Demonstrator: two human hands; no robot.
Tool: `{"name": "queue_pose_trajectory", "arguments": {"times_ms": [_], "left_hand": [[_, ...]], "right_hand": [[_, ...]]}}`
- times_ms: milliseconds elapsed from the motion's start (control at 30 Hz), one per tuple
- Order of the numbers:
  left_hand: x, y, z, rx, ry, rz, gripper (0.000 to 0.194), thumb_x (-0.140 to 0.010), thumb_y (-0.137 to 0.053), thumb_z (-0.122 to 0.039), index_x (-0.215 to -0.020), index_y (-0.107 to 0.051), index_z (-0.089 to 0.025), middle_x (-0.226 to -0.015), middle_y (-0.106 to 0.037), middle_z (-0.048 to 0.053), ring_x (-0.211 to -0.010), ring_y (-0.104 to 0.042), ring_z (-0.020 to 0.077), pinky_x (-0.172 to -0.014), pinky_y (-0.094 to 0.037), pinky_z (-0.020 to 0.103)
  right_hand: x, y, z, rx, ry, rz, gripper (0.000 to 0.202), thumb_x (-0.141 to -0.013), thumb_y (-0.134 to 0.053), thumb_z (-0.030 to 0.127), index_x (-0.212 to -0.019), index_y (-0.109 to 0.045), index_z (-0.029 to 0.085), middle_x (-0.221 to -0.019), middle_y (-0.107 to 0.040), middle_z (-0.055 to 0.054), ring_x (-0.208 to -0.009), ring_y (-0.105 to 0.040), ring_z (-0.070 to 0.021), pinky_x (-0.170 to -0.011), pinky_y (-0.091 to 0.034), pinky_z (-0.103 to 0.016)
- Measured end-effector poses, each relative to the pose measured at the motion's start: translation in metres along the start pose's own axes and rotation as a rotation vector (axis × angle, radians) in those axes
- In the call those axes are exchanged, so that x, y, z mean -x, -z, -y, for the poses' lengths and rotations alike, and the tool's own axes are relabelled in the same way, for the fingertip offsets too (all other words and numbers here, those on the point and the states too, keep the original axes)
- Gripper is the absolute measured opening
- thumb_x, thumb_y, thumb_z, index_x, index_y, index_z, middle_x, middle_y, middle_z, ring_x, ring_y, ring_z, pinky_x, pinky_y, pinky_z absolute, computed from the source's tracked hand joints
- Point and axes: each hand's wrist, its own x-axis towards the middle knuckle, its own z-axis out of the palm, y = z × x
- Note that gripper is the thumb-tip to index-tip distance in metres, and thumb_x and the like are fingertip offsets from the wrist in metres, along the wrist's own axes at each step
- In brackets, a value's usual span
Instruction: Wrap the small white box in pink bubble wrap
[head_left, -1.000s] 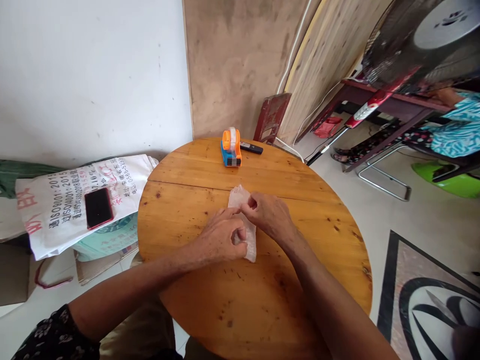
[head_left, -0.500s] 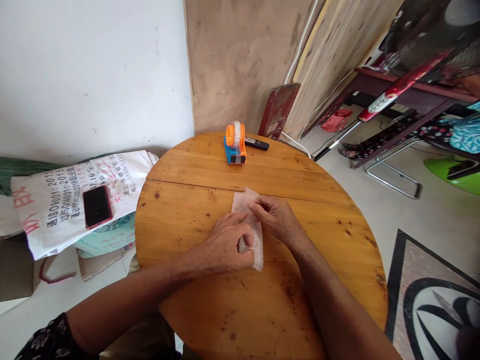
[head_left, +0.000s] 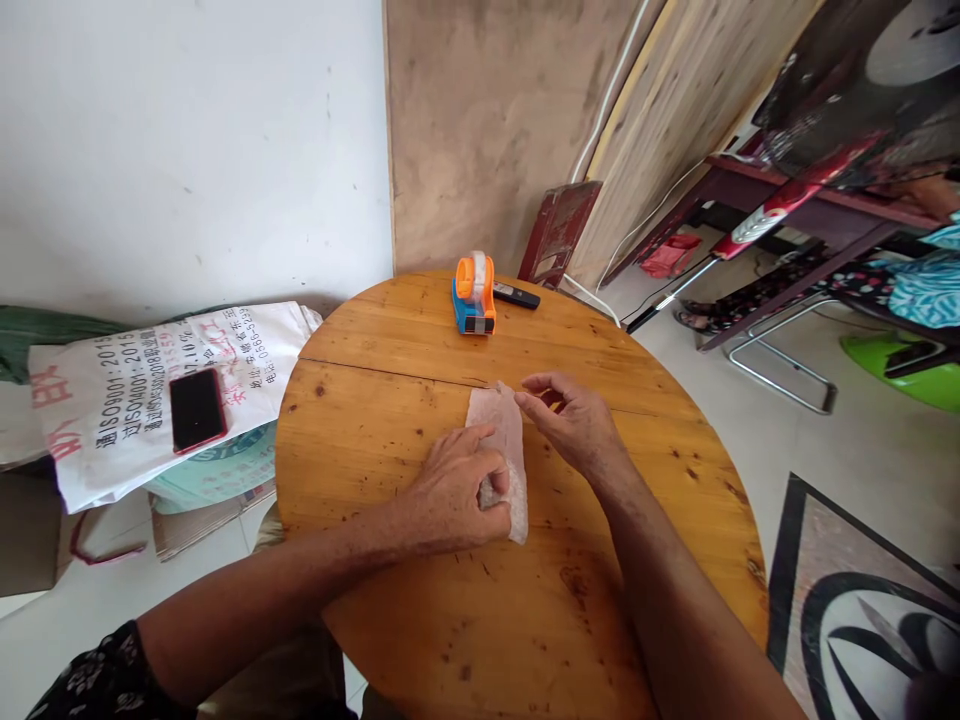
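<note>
A pale pinkish, translucent wrap, bubbly in its lower part, lies as a narrow strip [head_left: 501,425] on the round wooden table [head_left: 360,400]. My left hand [head_left: 461,485] rests on its left side and lower part, thumb and fingers curved onto it, holding it against the table. At the strip's upper right edge is my right hand [head_left: 566,415], with fingers bent and thumb and forefinger apart; nothing shows between them. What lies inside the wrap, if anything, cannot be made out.
Near the table's far edge stands an orange and blue tape dispenser [head_left: 474,295] beside a black knife-like tool [head_left: 516,295]. A phone [head_left: 198,410] lies on white sacks [head_left: 262,350] at the left. At the right are a fan [head_left: 817,120] and a seated person's patterned clothing [head_left: 926,285].
My right hand has come off the wrap's upper end and moved slightly right, its fingers opening. The wrap's raised top corner now lies flatter. My left hand stays in place.
</note>
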Motion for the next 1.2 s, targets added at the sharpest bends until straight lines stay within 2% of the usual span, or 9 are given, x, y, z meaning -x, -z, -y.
{"name": "queue_pose_trajectory", "arguments": {"times_ms": [133,200,267,367,533,667,733,900,1200], "left_hand": [[-0.001,0.000,0.001,-0.011,-0.013,0.003,0.012,-0.069,-0.062,-0.017,-0.078,-0.055,-0.022,-0.126,-0.060,0.011,-0.143,-0.039,0.0302,-0.111,-0.036,0.050],[-0.001,0.000,0.001,-0.017,-0.002,0.005,0.012,-0.069,-0.061,-0.018,-0.078,-0.055,-0.022,-0.127,-0.060,0.011,-0.142,-0.040,0.0301,-0.111,-0.036,0.049],[-0.001,0.000,0.000,-0.015,0.008,0.006,0.012,-0.069,-0.061,-0.018,-0.078,-0.055,-0.022,-0.125,-0.061,0.010,-0.141,-0.041,0.0296,-0.111,-0.036,0.049],[-0.001,0.000,-0.001,-0.014,0.000,0.002,0.012,-0.069,-0.062,-0.018,-0.078,-0.056,-0.022,-0.123,-0.062,0.011,-0.140,-0.042,0.0296,-0.111,-0.036,0.047],[-0.001,-0.001,0.000,-0.026,-0.020,-0.008,0.012,-0.069,-0.062,-0.018,-0.078,-0.056,-0.022,-0.124,-0.061,0.011,-0.138,-0.044,0.0300,-0.110,-0.037,0.047],[-0.002,0.000,-0.001,-0.022,0.004,0.009,0.012,-0.068,-0.063,-0.019,-0.078,-0.056,-0.022,-0.122,-0.061,0.011,-0.137,-0.045,0.0296,-0.110,-0.038,0.047],[-0.002,0.001,-0.001,-0.020,0.013,0.019,0.012,-0.069,-0.064,-0.019,-0.078,-0.056,-0.022,-0.123,-0.061,0.010,-0.137,-0.044,0.0299,-0.110,-0.038,0.048],[-0.002,0.000,-0.001,0.000,0.026,0.013,0.014,-0.068,-0.064,-0.017,-0.079,-0.056,-0.022,-0.129,-0.059,0.011,-0.139,-0.042,0.0301,-0.111,-0.037,0.048],[0.002,0.004,-0.002,-0.155,-0.110,-0.069,0.012,-0.070,-0.063,-0.015,-0.079,-0.058,-0.020,-0.151,-0.043,0.011,-0.140,-0.038,0.0331,-0.111,-0.033,0.050]], "right_hand": [[-0.019,-0.004,0.017,0.291,0.050,0.077,0.056,-0.074,-0.070,0.048,-0.119,-0.064,0.017,-0.118,-0.069,-0.016,-0.091,-0.066,-0.0276,-0.072,-0.048,-0.036],[-0.033,-0.008,0.023,0.435,0.068,0.131,0.048,-0.073,-0.071,0.041,-0.115,-0.066,0.017,-0.109,-0.072,-0.015,-0.089,-0.066,-0.0276,-0.070,-0.047,-0.035],[-0.050,-0.010,0.024,0.486,0.037,0.223,0.021,-0.075,-0.066,0.030,-0.092,-0.071,0.018,-0.083,-0.073,-0.009,-0.076,-0.065,-0.0227,-0.063,-0.043,-0.030],[-0.074,-0.008,0.013,0.232,-0.018,0.344,0.018,-0.078,-0.058,0.023,-0.061,-0.064,0.019,-0.059,-0.065,-0.003,-0.058,-0.058,-0.0151,-0.054,-0.038,-0.027],[-0.088,-0.008,-0.010,-0.289,-0.244,0.434,0.022,-0.079,-0.065,0.028,-0.060,-0.058,0.019,-0.061,-0.065,-0.004,-0.047,-0.050,-0.0097,-0.046,-0.036,-0.024],[-0.078,-0.005,-0.019,-0.432,-0.335,0.229,0.019,-0.076,-0.069,0.033,-0.070,-0.058,0.019,-0.067,-0.066,-0.003,-0.052,-0.054,-0.0100,-0.045,-0.034,-0.022],[-0.066,0.004,-0.021,-0.458,-0.269,0.171,0.022,-0.074,-0.071,0.038,-0.073,-0.060,0.019,-0.069,-0.065,-0.002,-0.053,-0.054,-0.0100,-0.046,-0.034,-0.022],[-0.026,0.024,-0.020,-0.382,-0.032,0.356,0.031,-0.073,-0.072,0.048,-0.086,-0.072,0.020,-0.075,-0.068,-0.001,-0.062,-0.056,-0.0129,-0.058,-0.043,-0.027],[-0.003,-0.011,-0.024,0.041,0.314,0.281,0.021,-0.085,-0.059,0.027,-0.097,-0.074,0.021,-0.088,-0.069,-0.004,-0.070,-0.057,-0.0135,-0.066,-0.041,-0.027]]}}
